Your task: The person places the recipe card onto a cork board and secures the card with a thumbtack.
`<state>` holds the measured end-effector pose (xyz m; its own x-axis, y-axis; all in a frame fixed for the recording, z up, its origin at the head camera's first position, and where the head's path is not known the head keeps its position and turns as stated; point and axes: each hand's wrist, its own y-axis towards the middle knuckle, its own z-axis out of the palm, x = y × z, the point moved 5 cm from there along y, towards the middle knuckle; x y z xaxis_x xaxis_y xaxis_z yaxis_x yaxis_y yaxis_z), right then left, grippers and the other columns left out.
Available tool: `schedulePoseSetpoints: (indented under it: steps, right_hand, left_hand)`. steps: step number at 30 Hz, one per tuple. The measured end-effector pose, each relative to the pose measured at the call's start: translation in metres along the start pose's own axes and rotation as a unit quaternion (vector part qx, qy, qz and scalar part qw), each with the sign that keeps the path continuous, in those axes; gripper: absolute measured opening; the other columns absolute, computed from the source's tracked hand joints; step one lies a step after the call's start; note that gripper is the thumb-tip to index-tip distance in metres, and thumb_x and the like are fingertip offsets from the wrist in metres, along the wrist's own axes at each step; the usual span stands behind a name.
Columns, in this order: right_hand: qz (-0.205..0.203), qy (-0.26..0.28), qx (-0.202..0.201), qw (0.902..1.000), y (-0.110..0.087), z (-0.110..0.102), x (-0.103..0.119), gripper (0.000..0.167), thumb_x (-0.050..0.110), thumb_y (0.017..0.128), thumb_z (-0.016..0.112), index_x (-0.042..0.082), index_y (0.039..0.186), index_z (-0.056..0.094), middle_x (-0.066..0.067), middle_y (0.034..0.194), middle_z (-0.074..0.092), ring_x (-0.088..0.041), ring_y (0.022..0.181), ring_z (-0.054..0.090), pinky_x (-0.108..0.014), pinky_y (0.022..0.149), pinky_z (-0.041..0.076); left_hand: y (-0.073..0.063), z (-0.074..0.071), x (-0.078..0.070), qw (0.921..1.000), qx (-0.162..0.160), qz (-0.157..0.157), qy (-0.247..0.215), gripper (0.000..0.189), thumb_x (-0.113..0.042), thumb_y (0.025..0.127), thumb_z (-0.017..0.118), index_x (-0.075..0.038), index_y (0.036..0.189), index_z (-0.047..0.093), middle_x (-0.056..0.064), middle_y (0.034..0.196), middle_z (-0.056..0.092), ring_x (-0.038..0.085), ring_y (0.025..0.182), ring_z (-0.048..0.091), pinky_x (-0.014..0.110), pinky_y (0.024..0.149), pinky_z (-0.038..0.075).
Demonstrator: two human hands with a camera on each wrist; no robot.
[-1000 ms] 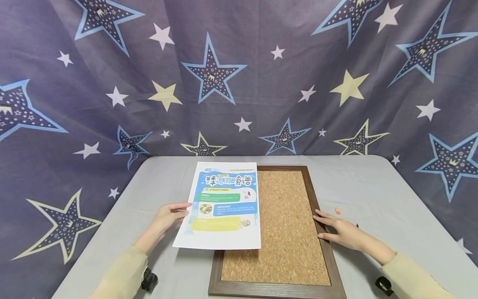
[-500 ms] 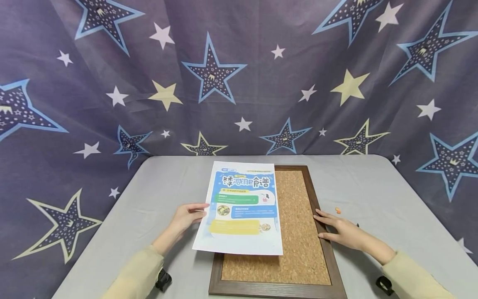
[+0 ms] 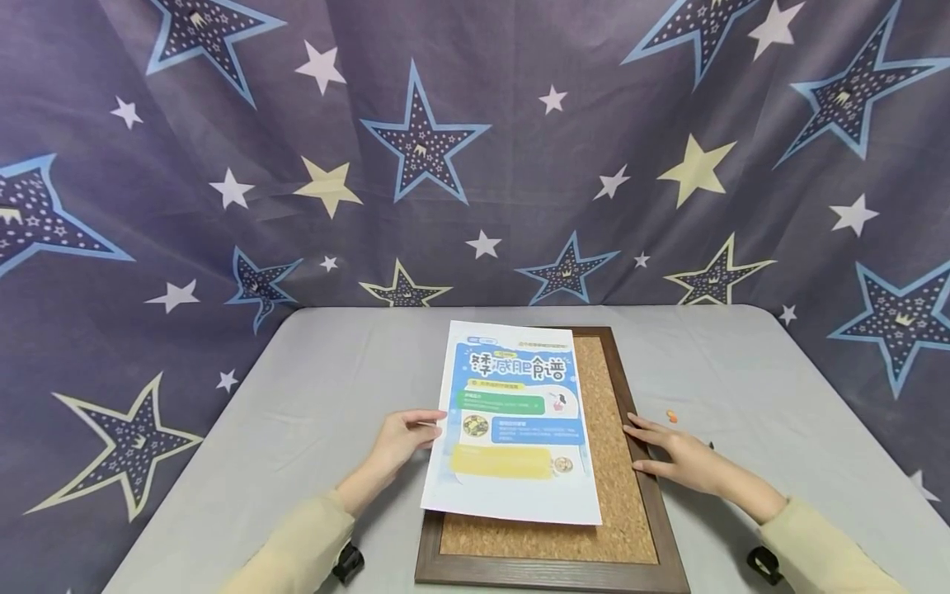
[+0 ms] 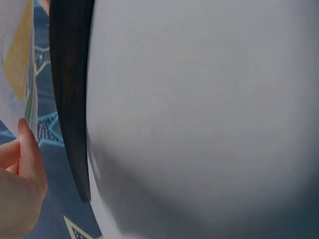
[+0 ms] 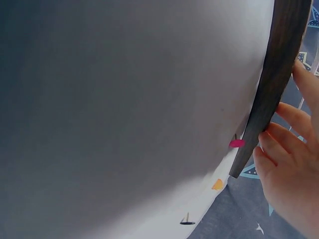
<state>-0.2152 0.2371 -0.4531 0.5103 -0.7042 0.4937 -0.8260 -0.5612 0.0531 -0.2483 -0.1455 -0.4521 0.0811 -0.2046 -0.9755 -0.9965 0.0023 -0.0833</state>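
Observation:
My left hand point(image 3: 404, 441) pinches the left edge of a printed paper sheet point(image 3: 512, 499) with blue, green and yellow panels and Chinese lettering. The sheet overlaps the left and middle of a cork board point(image 3: 619, 511) with a dark wooden frame point(image 3: 552, 572). In the left wrist view, thumb and fingers point(image 4: 31, 149) meet at the edge of the paper point(image 4: 12, 64), beside the frame point(image 4: 72, 89). My right hand point(image 3: 686, 460) rests on the board's right side, fingers stretched out and touching the frame. In the right wrist view its fingertips lie along that frame point(image 5: 271, 84).
Right of the board lie small thumbtacks: an orange one point(image 3: 671, 417) in the head view, plus a pink one point(image 5: 237, 143) and a black one point(image 5: 187, 222) in the right wrist view. A grey cloth point(image 3: 319, 363) covers the table. Behind hangs a star-patterned curtain point(image 3: 512, 165).
My left hand has carried the sheet to the right and a little nearer, so it covers more of the cork board. The sheet tilts slightly clockwise now. My right hand stays put.

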Motion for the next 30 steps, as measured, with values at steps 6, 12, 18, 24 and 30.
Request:
schedulePoseSetpoints:
  steps: [6,12,18,24,30]
  right_hand:
    - [-0.004,-0.008,-0.006,0.9999,0.001,0.000,-0.001,0.058,0.035,0.085,0.057,-0.002,0.127,0.045,-0.023,0.136,0.033,-0.042,0.119,0.035,-0.053,0.088,0.036]
    - [-0.008,-0.013,-0.010,0.9998,0.000,0.000,0.000,0.057,0.034,0.084,0.058,-0.003,0.127,0.045,-0.023,0.135,0.034,-0.043,0.119,0.035,-0.053,0.088,0.036]
    - [0.002,-0.006,-0.003,1.0000,0.000,0.000,0.000,0.058,0.035,0.084,0.057,-0.002,0.128,0.045,-0.023,0.136,0.033,-0.043,0.119,0.034,-0.054,0.088,0.035]
    - [0.006,-0.005,-0.002,1.0000,0.000,0.000,0.001,0.059,0.036,0.084,0.057,-0.002,0.128,0.045,-0.023,0.136,0.033,-0.043,0.119,0.034,-0.053,0.088,0.036]
    - [0.002,-0.006,-0.004,1.0000,0.000,-0.001,0.000,0.059,0.035,0.084,0.057,-0.003,0.128,0.044,-0.024,0.135,0.034,-0.043,0.118,0.035,-0.053,0.087,0.037]
  left_hand:
    - [-0.003,0.013,0.001,0.9999,0.009,0.003,0.012,0.023,0.009,0.074,0.060,0.009,0.097,0.064,0.012,0.084,0.063,0.011,0.064,0.058,0.028,0.061,0.052]
    - [-0.007,0.026,0.001,0.9993,0.037,0.003,0.010,0.024,0.009,0.076,0.058,0.011,0.100,0.062,0.016,0.087,0.064,0.009,0.066,0.059,0.026,0.062,0.052]
    - [-0.009,0.034,0.003,0.9987,0.051,0.006,0.002,0.023,0.009,0.077,0.058,0.012,0.100,0.062,0.016,0.086,0.063,0.008,0.064,0.058,0.027,0.061,0.052]
    - [-0.011,0.038,0.003,0.9980,0.059,0.013,0.018,0.024,0.008,0.077,0.059,0.011,0.100,0.062,0.015,0.085,0.060,0.010,0.064,0.058,0.028,0.060,0.052]
    - [-0.012,0.044,0.003,0.9972,0.070,0.014,0.022,0.023,0.010,0.076,0.060,0.013,0.099,0.061,0.020,0.086,0.062,0.017,0.070,0.062,0.030,0.060,0.052]
